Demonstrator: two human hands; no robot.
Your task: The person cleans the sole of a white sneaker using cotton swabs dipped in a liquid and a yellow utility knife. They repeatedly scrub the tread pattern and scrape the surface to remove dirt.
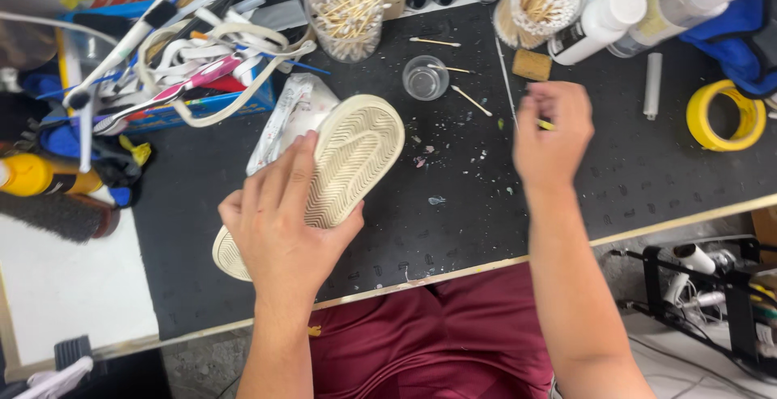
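White bottles (603,23) and yellow tape (726,116) at surface's (631,172) far right. Left hand (279,221) fingers grasp upturned shoe (352,160); right hand (553,133) pinches a swab (546,125).

Ribbed, matt cream rubber on the shoe sole (350,164); matt black, paint-flecked mat (453,205); clear glossy glass dish (425,78); glossy yellow tape roll (726,116); thin wooden swab sticks (471,100).

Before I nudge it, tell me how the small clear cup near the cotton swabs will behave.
The small clear cup looks light, so a nudge would probably slide it easily across the black mat. It is low and wide, so it seems unlikely to tip. A swab rests across its rim and would likely fall off. The right hand is close by.
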